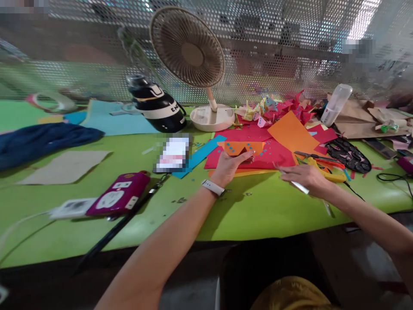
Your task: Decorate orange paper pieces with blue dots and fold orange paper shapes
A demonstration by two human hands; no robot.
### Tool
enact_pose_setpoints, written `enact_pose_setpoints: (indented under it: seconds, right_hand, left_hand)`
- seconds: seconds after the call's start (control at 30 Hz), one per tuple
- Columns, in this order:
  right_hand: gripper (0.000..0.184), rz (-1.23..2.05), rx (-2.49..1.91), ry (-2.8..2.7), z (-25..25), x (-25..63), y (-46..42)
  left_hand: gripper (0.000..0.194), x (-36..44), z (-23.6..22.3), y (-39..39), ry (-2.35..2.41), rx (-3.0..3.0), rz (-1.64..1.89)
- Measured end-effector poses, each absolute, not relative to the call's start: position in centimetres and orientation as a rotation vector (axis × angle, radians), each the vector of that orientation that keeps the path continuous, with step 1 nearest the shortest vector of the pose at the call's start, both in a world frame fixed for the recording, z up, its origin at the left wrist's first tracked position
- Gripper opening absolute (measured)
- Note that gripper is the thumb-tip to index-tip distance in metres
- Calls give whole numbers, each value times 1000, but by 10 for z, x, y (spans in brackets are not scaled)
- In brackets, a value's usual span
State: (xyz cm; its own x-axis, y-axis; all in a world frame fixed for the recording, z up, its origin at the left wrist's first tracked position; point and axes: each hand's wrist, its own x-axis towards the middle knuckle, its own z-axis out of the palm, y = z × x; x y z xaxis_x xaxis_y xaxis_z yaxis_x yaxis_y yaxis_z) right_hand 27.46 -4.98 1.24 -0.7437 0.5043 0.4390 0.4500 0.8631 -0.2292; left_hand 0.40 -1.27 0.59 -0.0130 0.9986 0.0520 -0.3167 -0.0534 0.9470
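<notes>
My left hand (228, 165) grips a folded orange paper piece (237, 148) dotted with small blue spots, thumb across its lower edge. Under it lies a red paper sheet (274, 160), with blue specks scattered on it. To the right, my right hand (305, 176) is closed around a slim silver tool (300, 187). Its thin tip points toward the orange piece, apart from it; its exact kind is unclear. Just beyond that hand are a yellow-handled tool (334, 177) and a red-handled cutter (329, 162). A blue paper strip (201, 156) lies left of the orange piece.
Behind the papers stand a fan (213, 118) and a black bottle (161, 107). Folded paper shapes (287, 107) pile up beside a clear bottle (335, 105). A phone (173, 153), a purple power bank (118, 193) and a dark cloth (48, 140) lie leftward.
</notes>
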Motion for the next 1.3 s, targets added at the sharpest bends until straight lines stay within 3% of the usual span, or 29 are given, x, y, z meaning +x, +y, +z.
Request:
enact_pose_setpoints:
  seconds: [0.23, 0.43, 0.6, 1.03, 1.17, 1.3]
  right_hand:
    - [62, -114, -939, -2793, 23, 299, -66]
    - [46, -79, -1641, -2611, 55, 350, -75]
    - [51, 18, -1921, -2655, 61, 360, -82]
    - [37, -155, -1643, -2550, 28, 369, -77]
    - [39, -39, -1391, -2364, 33, 360, -75]
    - [30, 302, -1144, -2234, 41, 329, -60]
  left_hand:
    - [37, 0, 3, -7, 967, 1013, 1418]
    - [34, -2, -1, -5, 951, 1066, 1409]
    - [37, -3, -2, -4, 955, 1079, 1427]
    - [41, -3, -2, -3, 924, 1133, 1399]
    - [42, -2, -1, -5, 924, 1156, 1383]
    - [42, 0, 0, -5, 932, 1134, 1391]
